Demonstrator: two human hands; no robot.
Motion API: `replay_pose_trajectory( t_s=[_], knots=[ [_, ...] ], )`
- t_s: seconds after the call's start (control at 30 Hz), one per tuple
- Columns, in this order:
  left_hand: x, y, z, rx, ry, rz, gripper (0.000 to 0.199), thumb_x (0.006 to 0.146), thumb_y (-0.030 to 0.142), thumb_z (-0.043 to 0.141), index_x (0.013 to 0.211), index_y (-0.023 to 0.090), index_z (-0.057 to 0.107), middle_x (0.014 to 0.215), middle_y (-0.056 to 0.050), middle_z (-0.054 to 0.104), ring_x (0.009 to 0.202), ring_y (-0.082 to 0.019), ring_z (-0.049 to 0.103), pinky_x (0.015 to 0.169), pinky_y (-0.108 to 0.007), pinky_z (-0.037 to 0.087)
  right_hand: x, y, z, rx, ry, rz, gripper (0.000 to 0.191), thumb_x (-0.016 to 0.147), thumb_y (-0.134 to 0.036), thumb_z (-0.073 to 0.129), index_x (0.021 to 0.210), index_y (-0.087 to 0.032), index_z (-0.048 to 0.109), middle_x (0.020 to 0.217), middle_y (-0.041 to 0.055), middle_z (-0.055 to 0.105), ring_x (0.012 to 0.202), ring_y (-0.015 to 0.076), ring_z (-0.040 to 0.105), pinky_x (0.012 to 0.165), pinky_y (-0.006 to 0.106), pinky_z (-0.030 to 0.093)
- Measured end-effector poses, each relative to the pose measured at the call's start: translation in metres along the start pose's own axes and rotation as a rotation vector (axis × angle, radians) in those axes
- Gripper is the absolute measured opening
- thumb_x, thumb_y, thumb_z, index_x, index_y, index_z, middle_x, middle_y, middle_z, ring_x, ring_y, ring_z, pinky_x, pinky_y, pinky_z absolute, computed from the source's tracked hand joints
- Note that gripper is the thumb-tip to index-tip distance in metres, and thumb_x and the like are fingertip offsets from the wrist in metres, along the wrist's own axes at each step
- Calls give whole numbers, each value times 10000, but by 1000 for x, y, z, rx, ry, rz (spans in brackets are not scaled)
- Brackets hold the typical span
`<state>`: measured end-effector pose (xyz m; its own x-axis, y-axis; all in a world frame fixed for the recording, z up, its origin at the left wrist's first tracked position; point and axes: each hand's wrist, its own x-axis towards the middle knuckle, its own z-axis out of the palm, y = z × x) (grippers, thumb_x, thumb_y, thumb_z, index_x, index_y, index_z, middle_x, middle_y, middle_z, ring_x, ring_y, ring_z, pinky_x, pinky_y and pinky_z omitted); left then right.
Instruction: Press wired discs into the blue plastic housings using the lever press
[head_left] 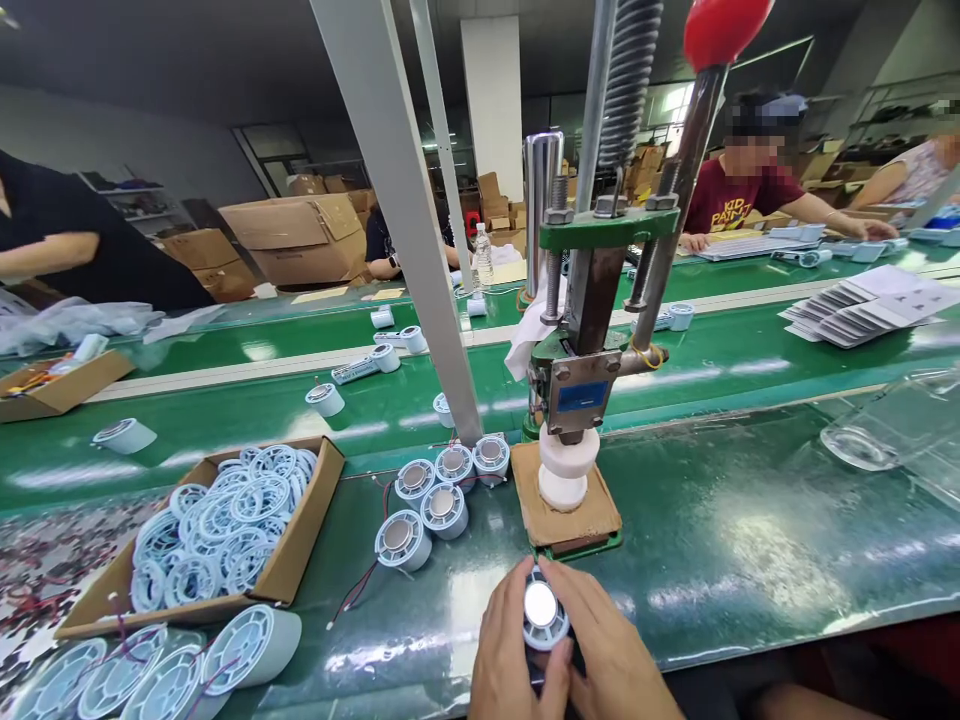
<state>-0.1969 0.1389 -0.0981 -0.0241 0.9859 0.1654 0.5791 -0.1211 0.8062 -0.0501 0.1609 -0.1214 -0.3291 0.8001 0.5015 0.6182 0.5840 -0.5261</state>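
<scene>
At the front edge of the green table, my left hand (501,640) and my right hand (611,645) are wrapped around a light-blue round motor housing (541,606) with a bright silver disc in its centre. Both hands are closed on its sides, and its lower part is hidden by the fingers. Just beyond my fingertips stands a hand press (581,395), with white round blocks (564,475) above a cardboard-covered base (604,515). Several similar housings (401,540) with silver discs and thin wires sit to the left of the press.
A cardboard box (311,520) of light-blue rings stands left, with larger round housings (251,650) before it. A grey post (420,220) rises beside the press. Clear plastic (900,430) and stacked cards (862,305) lie right. Co-workers sit across the green conveyor (247,385).
</scene>
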Motion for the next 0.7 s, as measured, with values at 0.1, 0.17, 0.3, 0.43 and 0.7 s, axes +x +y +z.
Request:
replay_pose_trajectory(
  t_s=[0.1,0.17,0.3,0.43,0.7],
  knots=[
    [12,12,-9,-108,-53,-122,557,704,208,604,1261,203,583,1221,-70,675,1131,-277,629,1008,-404,504,38,-7,-80,-127,-150,-90,810,716,-232,677,1471,-325,398,1331,60,586,1049,273,676,783,384,642],
    [32,25,-23,-140,-79,-160,531,660,197,655,1190,226,621,1091,-30,720,997,-261,672,929,-391,537,86,-23,-152,-282,114,-151,569,817,-332,615,1376,-284,522,1343,64,572,1148,259,627,883,413,594],
    [88,49,-39,-193,-27,-62,514,661,244,736,1163,202,632,1103,-53,712,1012,-272,653,953,-432,498,208,-53,-268,-546,581,-182,598,853,-454,414,1307,-88,546,1249,46,590,1253,228,500,915,409,373],
    [131,59,-20,-343,-78,46,524,647,209,768,1150,152,633,1121,-98,704,995,-269,654,930,-420,504,305,-43,-292,-143,556,-95,900,686,-329,-98,1175,264,370,959,83,605,893,91,612,608,347,351],
    [133,63,6,-401,-203,107,436,684,150,754,1110,172,665,1064,-73,734,945,-240,685,846,-357,567,302,-31,-279,136,570,-63,695,877,-313,104,1095,181,542,819,46,624,651,40,631,583,213,362]
  ],
)
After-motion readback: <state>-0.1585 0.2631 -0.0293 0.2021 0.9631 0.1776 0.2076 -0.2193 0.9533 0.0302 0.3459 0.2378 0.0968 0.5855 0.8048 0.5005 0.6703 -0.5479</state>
